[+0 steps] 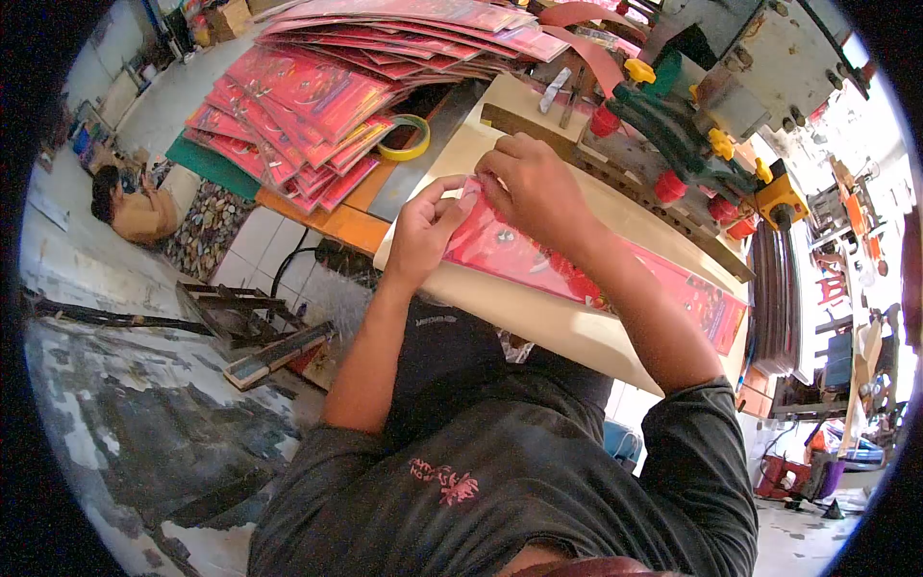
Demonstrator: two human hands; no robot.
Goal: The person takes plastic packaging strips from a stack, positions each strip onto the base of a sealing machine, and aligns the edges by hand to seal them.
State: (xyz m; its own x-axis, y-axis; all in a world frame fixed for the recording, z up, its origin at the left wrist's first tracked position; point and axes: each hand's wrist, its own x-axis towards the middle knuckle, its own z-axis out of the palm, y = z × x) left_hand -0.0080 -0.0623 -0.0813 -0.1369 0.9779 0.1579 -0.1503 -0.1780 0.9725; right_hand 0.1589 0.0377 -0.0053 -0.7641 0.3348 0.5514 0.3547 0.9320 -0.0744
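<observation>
A long red printed sheet [510,252] with a glossy surface lies on the cream-coloured board [538,332] in front of me. My left hand [428,229] pinches the sheet's left end between thumb and fingers. Close beside it, my right hand [538,188] is bent over the same end, its fingertips together at the sheet's upper edge. What exactly lies between the right fingertips is partly hidden. My right forearm crosses over the sheet's middle, and its far right part shows beyond the arm.
A tall pile of red printed sheets [317,96] stands at the back left, with a yellow tape roll [406,139] beside it. A machine with yellow knobs [639,70] and a metal bar [615,173] borders the board. Another person [144,207] sits on the floor far left.
</observation>
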